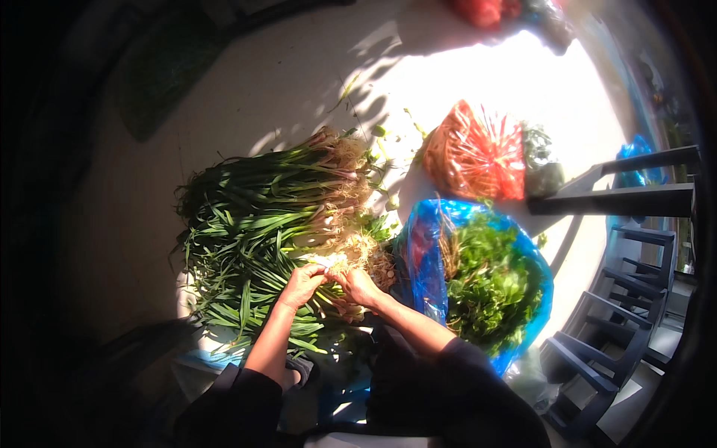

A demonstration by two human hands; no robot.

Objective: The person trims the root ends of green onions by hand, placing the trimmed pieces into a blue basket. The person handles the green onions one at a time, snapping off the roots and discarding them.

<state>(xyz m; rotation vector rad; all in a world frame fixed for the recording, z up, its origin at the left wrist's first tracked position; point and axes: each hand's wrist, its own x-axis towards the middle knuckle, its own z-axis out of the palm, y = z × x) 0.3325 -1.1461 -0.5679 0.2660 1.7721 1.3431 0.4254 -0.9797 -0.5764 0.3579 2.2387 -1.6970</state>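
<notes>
A thick pile of green garlic (258, 183) lies on the floor before me, long green leaves to the left and pale pinkish stems with stringy roots (347, 190) to the right. At the pile's near right side my left hand (301, 287) and my right hand (360, 287) meet with fingers pinched together. Between them is the pale root end of what looks like one garlic stalk; bright sunlight and the fingers hide its details. Loose roots and pale bits lie around the fingertips. Just right of my right hand stands a blue plastic bag (420, 250), open at the top.
Leafy green herbs (497, 284) fill the blue bag. Beyond it sit a tied red plastic bag (478, 153) and a dark green bundle (541, 160). Dark stools or chairs (612, 336) line the right side. Another red bag (482, 11) is at the far edge. Leaf scraps dot the floor.
</notes>
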